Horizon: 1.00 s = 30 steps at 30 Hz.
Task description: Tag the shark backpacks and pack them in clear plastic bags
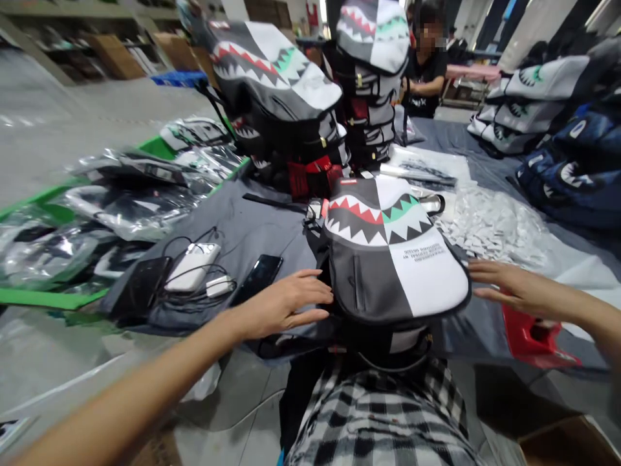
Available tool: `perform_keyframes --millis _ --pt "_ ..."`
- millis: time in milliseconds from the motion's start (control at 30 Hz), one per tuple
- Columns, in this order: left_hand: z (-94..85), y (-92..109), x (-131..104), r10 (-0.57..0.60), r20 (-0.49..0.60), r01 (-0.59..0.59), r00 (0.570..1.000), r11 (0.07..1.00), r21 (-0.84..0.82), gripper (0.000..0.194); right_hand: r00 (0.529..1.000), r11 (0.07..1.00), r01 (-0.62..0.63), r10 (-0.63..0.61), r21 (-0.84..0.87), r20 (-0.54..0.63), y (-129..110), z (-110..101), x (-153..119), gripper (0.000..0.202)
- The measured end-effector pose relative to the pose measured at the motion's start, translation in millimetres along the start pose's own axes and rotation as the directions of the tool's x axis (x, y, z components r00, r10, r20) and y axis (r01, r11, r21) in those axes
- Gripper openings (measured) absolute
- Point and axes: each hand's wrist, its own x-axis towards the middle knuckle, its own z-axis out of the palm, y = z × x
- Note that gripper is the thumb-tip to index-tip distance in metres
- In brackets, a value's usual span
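Note:
A backpack (369,272) in dark grey and white lies in front of me at the table's near edge. Its flap carries a printed shark mouth, red-edged on the left half and green-edged on the right. Along its left side is my left hand (295,299), fingers outstretched and fingertips at the bag's edge. On the opposite side my right hand (504,285) has its fingers extended, the tips close to the bag's right edge. Whether either hand presses on the fabric I cannot tell. Straps and a tag show beside the bag's upper left.
Stacked backpacks (272,84) stand beyond, with more piles at the right. Left are a green bin (48,298) of plastic-wrapped bags, a white power bank (193,266) and a phone (262,275). Small white pieces (485,226) and a red holder (533,336) lie right. A person (427,71) stands behind.

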Motion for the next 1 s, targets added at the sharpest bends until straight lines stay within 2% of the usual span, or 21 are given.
perform_keyframes --millis 33,67,100,133,167,200,233,300,367,433,567,733,800,867,1000 --pt "4.2 -6 -11 -0.121 -0.142 0.111 0.982 0.991 -0.074 0.031 0.992 0.995 -0.103 0.104 0.019 -0.066 1 -5 -6 0.047" --pt "11.6 -14 -17 -0.264 -0.282 0.223 0.922 0.960 -0.170 0.032 0.974 0.983 -0.176 0.183 0.059 -0.137 -4 -7 -5 0.047" --pt "21.5 -25 -18 -0.403 -0.396 0.312 0.825 0.909 -0.277 0.033 0.957 0.972 -0.205 0.223 0.111 -0.185 -14 -7 3 0.046" --pt "33.3 -35 -14 -0.513 -0.471 0.361 0.718 0.853 -0.378 0.034 0.958 0.969 -0.183 0.213 0.163 -0.193 -31 -5 17 0.042" --pt "46.1 -45 -7 -0.591 -0.496 0.378 0.637 0.800 -0.466 0.036 0.977 0.972 -0.100 0.137 0.212 -0.164 -53 -1 37 0.037" --pt "59.0 -53 4 -0.649 -0.496 0.376 0.577 0.750 -0.544 0.036 0.994 0.974 -0.042 0.063 0.222 -0.090 -77 5 61 0.033" --pt "71.3 -58 17 -0.684 -0.498 0.366 0.533 0.717 -0.593 0.036 1.000 0.982 0.009 -0.008 0.188 -0.007 -101 12 87 0.028" --pt "92.0 -62 39 -0.688 -0.530 0.348 0.496 0.717 -0.605 0.036 0.993 0.999 0.042 -0.042 0.004 0.107 -144 27 134 0.027" --pt "106.2 -61 53 -0.676 -0.564 0.330 0.474 0.731 -0.598 0.038 0.986 0.985 0.028 0.001 -0.169 0.166 -169 41 167 0.036" --pt "115.2 -58 57 -0.680 -0.569 0.303 0.462 0.724 -0.619 0.042 0.974 0.962 0.042 0.021 -0.270 0.225 -177 51 182 0.044" --pt "122.6 -60 58 -0.694 -0.535 0.247 0.482 0.694 -0.676 0.046 0.958 0.929 0.097 0.010 -0.357 0.287 -179 63 182 0.037" --pt "121.4 -59 66 -0.680 -0.512 0.220 0.525 0.689 -0.690 0.046 0.915 0.916 0.135 0.031 -0.377 0.402 -183 70 181 0.023" --pt "119.2 -58 68 -0.683 -0.500 0.214 0.532 0.680 -0.701 0.046 0.926 0.924 0.130 0.017 -0.361 0.376 -180 68 180 0.022" --pt "115.7 -59 71 -0.705 -0.468 0.262 0.533 0.664 -0.701 0.044 0.948 0.929 0.140 -0.026 -0.342 0.317 -174 62 176 0.021" --pt "106.0 -65 79 -0.728 -0.447 0.365 0.520 0.662 -0.655 0.024 0.964 0.914 0.227 -0.162 -0.337 0.209 -168 43 155 0.014"
